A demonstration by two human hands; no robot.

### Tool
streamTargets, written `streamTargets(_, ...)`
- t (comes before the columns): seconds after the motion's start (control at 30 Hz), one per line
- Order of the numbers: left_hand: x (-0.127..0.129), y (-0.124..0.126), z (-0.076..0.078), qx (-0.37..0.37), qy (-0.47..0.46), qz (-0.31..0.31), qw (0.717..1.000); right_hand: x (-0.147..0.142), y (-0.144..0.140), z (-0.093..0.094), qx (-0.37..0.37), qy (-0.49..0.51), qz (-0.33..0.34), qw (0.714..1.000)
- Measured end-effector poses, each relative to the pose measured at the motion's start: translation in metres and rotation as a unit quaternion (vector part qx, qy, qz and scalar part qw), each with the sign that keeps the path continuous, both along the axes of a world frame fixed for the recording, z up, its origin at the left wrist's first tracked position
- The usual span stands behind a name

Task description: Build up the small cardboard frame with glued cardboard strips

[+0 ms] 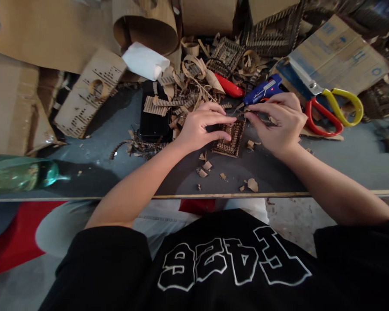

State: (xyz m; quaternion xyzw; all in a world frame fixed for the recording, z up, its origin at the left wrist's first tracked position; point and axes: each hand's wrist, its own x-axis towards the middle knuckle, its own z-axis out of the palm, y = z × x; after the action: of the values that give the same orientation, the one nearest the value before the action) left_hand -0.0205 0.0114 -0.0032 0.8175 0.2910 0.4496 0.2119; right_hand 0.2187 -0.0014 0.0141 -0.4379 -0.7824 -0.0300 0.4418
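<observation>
A small rectangular panel of corrugated cardboard strips (236, 140) lies on the table, its ridges forming nested rectangles. My left hand (202, 126) holds it at its upper left, thumb and fingers resting on it. At the panel's upper right corner my right hand (278, 121) is closed in a pinch on a thin strip of cardboard (246, 110), mostly hidden by the fingertips. Just beyond the right hand lies a blue glue gun (263, 90). Yellow-and-red-handled scissors (324, 101) lie to its right.
Cardboard scraps (207, 166) are scattered before the panel. Behind stand a red-handled tool (229, 85), a woven cardboard piece (227, 56), a white roll (145, 60) and a cardboard tube (145, 30). A black phone-like slab (154, 114) and a green bottle (26, 175) are left.
</observation>
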Motion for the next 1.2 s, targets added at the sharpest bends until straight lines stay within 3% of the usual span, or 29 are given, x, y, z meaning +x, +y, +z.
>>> streamTargets(0.17,-0.001,-0.008,0.005,-0.038,-0.031,-0.031,0.998,0.000,0.001,0.000,-0.008,-0.006,0.018,1.000)
streamTargets(0.33,0.003,-0.022,0.011,-0.137,-0.104,0.007,0.985,-0.002,-0.001,-0.004,0.003,-0.033,0.116,0.993)
streamTargets(0.5,0.009,-0.022,0.011,-0.103,-0.100,-0.023,0.989,-0.002,-0.003,-0.008,0.001,-0.001,0.122,0.993)
streamTargets(0.7,0.015,-0.025,0.009,-0.053,-0.078,0.007,0.996,-0.003,-0.005,-0.002,0.035,0.028,0.121,0.992)
streamTargets(1.0,0.013,-0.024,0.009,-0.033,-0.082,0.065,0.994,-0.005,-0.004,0.002,0.033,0.003,0.196,0.980)
streamTargets(1.2,0.015,-0.024,0.008,-0.020,-0.084,0.051,0.995,-0.006,0.000,0.003,0.066,-0.003,0.202,0.977)
